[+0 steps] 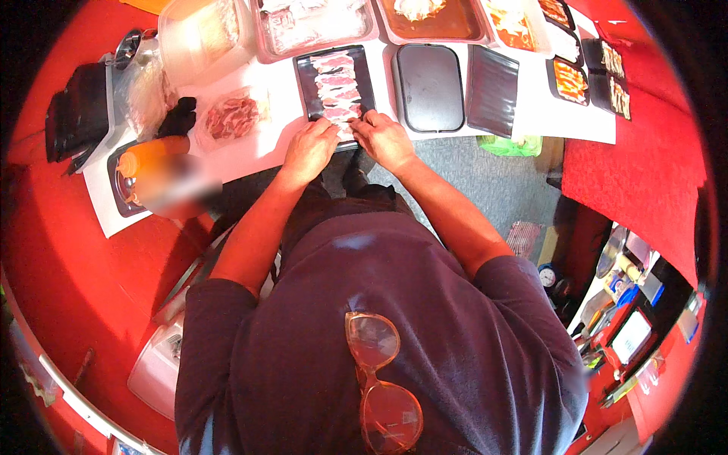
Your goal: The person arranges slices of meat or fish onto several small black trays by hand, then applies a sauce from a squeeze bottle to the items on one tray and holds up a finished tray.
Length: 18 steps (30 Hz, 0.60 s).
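Note:
A black rectangular tray (305, 74) lies at the table's front edge, bearing a column of thin sliced raw meat (336, 85). My left hand (311, 147) and my right hand (385, 139) meet over the tray's near end, their fingertips on the nearest slices. The fingers hide what exactly is pinched between them. To the left, more raw meat slices (232, 116) lie on a clear sheet or bag. Right of the tray stand a black tray with rounded corners (430, 85) and a dark ridged tray (493, 91).
Behind stand plastic tubs, one with wrapped pieces (259, 34), one with reddish-brown liquid (489, 28). Small filled black trays (586, 85) sit at the right. On the left are stacked black trays (79, 114), a plastic bag (142, 94), a black glove (177, 118) and an orange squeeze bottle (129, 164).

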Each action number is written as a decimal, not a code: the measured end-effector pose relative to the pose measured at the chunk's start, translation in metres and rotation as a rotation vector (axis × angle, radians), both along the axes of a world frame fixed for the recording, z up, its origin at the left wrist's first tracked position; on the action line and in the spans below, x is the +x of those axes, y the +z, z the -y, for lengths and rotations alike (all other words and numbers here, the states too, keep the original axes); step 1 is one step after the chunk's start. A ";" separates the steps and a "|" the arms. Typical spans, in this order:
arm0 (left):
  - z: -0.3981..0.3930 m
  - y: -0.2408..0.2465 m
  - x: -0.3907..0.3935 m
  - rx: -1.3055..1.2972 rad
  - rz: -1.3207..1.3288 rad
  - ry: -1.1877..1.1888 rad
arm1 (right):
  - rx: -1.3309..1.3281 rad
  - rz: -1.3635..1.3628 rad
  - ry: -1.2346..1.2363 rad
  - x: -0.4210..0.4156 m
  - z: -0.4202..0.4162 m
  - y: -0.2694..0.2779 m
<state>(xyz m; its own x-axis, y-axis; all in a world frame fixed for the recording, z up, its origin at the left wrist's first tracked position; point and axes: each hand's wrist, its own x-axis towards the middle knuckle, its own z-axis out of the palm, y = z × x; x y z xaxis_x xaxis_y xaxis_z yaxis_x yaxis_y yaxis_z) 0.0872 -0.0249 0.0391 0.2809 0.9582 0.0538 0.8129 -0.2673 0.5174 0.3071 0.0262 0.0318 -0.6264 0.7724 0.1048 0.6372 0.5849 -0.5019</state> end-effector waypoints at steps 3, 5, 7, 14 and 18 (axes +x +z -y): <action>0.003 0.002 -0.002 -0.042 -0.045 0.025 | 0.027 -0.013 0.042 0.004 -0.001 -0.001; 0.003 0.003 0.000 -0.018 0.017 0.047 | 0.025 -0.022 0.034 0.006 -0.002 -0.003; 0.003 0.003 -0.001 -0.005 0.072 0.074 | 0.020 -0.004 0.040 0.006 -0.004 0.002; 0.005 -0.006 -0.022 -0.047 0.327 0.363 | -0.141 -0.148 -0.086 0.006 -0.002 0.021; 0.007 -0.031 -0.041 -0.325 0.592 0.642 | -0.334 -0.255 -0.392 0.016 0.011 0.019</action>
